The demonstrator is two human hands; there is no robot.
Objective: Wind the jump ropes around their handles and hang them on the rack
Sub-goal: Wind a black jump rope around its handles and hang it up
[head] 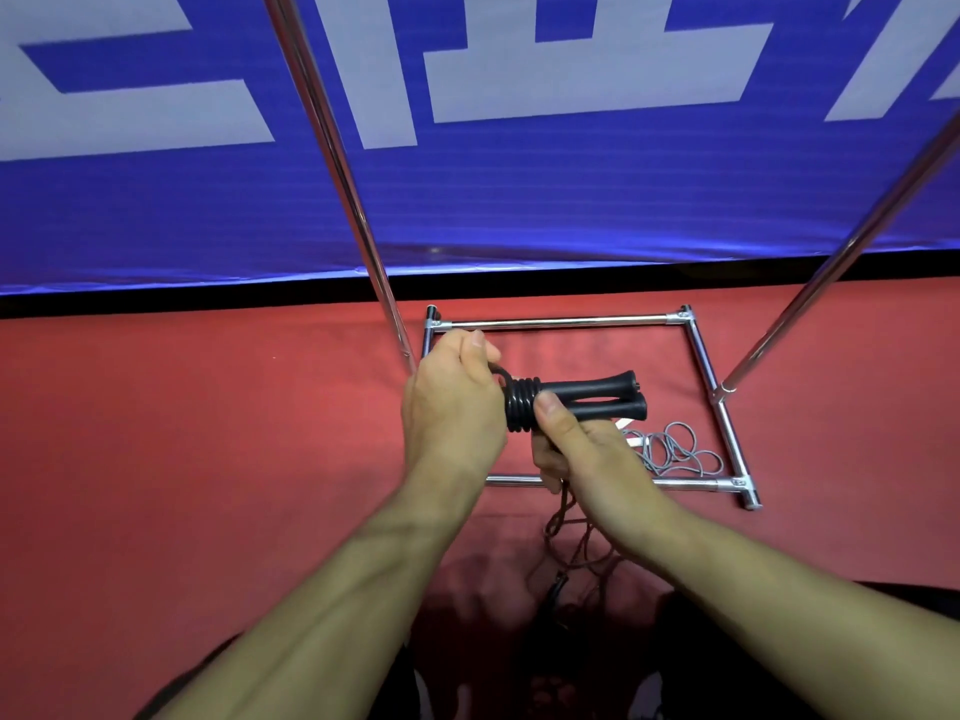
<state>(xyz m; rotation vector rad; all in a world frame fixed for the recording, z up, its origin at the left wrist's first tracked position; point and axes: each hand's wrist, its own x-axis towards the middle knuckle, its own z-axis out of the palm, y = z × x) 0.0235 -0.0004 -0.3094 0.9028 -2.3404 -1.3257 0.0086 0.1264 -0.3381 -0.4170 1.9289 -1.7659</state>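
Both hands hold a black rope above the rack base, part wound.

The right hand grips the two black handles held side by side, thumb pressed on top just beside the coils. The left hand is curled round the black cord at the coil end, pinching it. The coils wrap the handles' left end; the flared ends point right. The rack base, a chrome rectangle, lies on the red mat, with two poles rising from it. A grey rope lies loose inside the base, near its right corner. A brown rope trails on the mat below the hands.
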